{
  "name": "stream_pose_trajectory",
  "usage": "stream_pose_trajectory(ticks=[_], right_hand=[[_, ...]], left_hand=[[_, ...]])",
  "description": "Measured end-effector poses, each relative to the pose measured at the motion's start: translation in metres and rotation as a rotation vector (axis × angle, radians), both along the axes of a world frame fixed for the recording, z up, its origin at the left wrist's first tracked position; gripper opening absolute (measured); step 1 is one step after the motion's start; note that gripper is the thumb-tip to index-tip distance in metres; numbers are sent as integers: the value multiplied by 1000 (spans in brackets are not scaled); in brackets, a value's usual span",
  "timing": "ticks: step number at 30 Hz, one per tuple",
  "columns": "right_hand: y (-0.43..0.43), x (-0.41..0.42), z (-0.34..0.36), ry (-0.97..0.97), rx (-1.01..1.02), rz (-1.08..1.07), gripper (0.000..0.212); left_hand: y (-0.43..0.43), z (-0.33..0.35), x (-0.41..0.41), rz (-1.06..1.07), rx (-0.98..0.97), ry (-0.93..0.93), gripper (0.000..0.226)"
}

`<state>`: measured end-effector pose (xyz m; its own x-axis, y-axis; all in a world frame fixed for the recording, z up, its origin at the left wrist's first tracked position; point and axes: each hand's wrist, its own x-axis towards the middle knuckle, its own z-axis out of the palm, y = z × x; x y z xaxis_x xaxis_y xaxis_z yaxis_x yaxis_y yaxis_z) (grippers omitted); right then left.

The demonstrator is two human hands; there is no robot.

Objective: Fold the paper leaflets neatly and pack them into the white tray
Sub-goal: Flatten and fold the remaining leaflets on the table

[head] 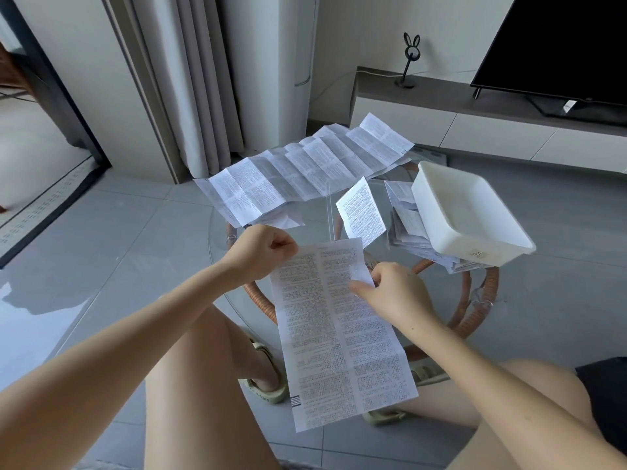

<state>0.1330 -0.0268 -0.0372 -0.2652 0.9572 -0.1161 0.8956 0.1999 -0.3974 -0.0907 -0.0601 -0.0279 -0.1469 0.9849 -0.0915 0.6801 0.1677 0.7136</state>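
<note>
Left hand (268,253): is curling its fingers and pinching the top left corner of the held leaflet (339,337)
Right hand (395,293): is pinching the right edge of the same sheet just below its top corner, thumb lying on the printed face
Held leaflet: is hanging open and long from both hands, over the near edge of the glass table (212,232) and down towards the knees; one lengthwise crease is showing down its middle, and no fresh fold is forming yet
White tray (475,212): is sitting tilted at the right side of the table, propped on a pile of leaflets (405,228); its inside is showing bare, with nothing packed in it
Long leaflets (305,171): are lying unfolded in creased strips across the far side of the table, overlapping one another
Small leaflet (361,212): is lying between the long strips and the tray, one part lifting off the glass; whether it is folded to final size I cannot tell
Step in hand: judging by the grip, the person is lining up the sheet for its first fold
Progress: the task is looking barely begun; no leaflet is sitting in the tray, and the held sheet, the long strips and the pile under the tray are all waiting to be folded and packed
</note>
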Motion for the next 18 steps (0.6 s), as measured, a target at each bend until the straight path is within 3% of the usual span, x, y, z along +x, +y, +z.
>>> stream_pose_trajectory(ticks=[4, 8, 10, 18], right_hand=[[-4, 10, 13, 88, 97, -43, 42], [2, 14, 20, 649, -153, -59, 25], [2, 12, 26, 781, -215, -64, 15], [9, 1, 43, 557, -11, 37, 5]], left_hand=[[-10, 9, -5, 15, 70, -156, 16], [-17, 15, -13, 12, 80, -249, 16], [-20, 18, -12, 28, 73, -249, 16], [-16, 30, 5, -5, 27, -102, 10]])
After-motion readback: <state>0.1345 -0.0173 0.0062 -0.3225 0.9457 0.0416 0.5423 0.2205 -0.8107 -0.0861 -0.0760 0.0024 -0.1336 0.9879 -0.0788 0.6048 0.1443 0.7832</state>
